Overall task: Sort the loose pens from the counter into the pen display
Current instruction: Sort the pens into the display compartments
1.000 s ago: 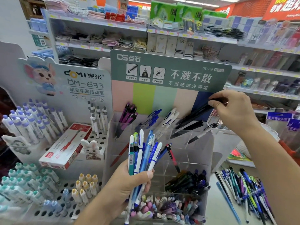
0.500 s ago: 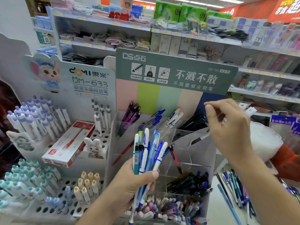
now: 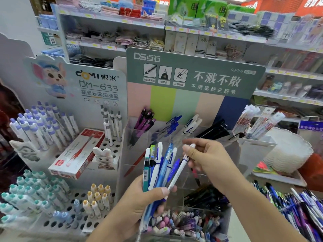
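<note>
Gripping a fanned bundle of blue and white plastic pens (image 3: 160, 168), my left hand (image 3: 139, 201) had its fingers curled tight around their lower ends. My right hand (image 3: 206, 159) pinched the top of one white pen with a blue band (image 3: 181, 167) from that bundle. Behind them stood the clear acrylic pen display (image 3: 174, 133); its back row held four groups: purple, blue, white and black pens. Loose pens (image 3: 297, 212) lay heaped at the counter's right edge; I couldn't count them.

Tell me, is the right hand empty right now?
No, the right hand pinches the top of a white pen whose lower end sits in the bundle of pens the left hand grips.
</note>
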